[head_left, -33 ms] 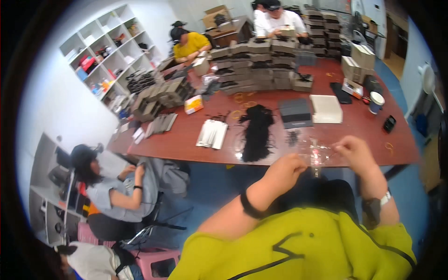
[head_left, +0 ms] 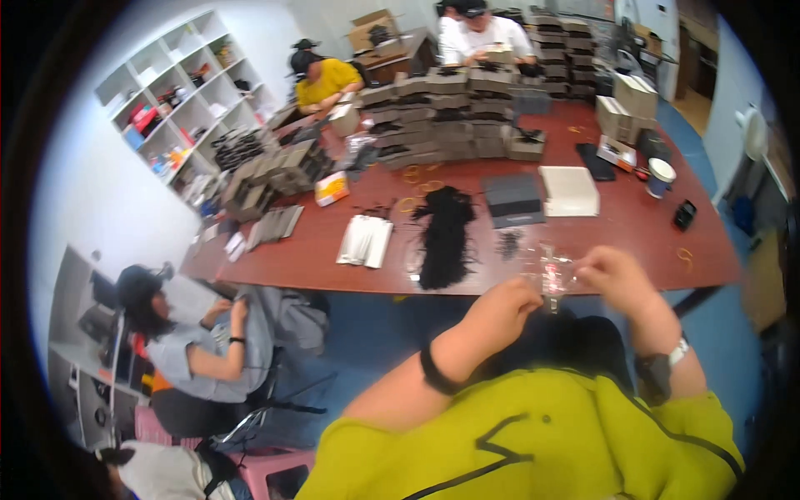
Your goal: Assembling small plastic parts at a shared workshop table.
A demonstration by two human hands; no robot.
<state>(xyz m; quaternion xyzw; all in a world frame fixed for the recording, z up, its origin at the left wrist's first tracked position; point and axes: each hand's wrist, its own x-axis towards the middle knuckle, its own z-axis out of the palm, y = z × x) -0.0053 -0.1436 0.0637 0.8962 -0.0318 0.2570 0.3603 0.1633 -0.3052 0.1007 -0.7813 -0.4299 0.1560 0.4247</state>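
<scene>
At the table's front edge, my left hand [head_left: 502, 311] is closed, its thumb and fingers pinched together. My right hand [head_left: 617, 275] is closed in a similar pinch to the right and slightly farther off. Between the two hands is a crinkled piece of clear plastic [head_left: 552, 273] with red marking, its lower end reaching past the table edge. Whether the fingers grip this plastic or something thinner is too blurred to tell. Small dark pieces [head_left: 508, 243] lie just beyond the left hand. A bundle of black cords [head_left: 446, 237] stretches out to their left.
Beyond the hands lie dark grey sheets [head_left: 512, 200] and a cream stack [head_left: 570, 191]. White strips [head_left: 365, 241] rest left of the cords. Stacked grey boxes [head_left: 450, 117] line the far side. A paper cup [head_left: 660, 177] stands at right. A seated person [head_left: 208, 350] works at left.
My view has shifted a little, so the table and everything on it sit slightly farther left. Both hands keep nearly the same pinched pose beside the clear plastic.
</scene>
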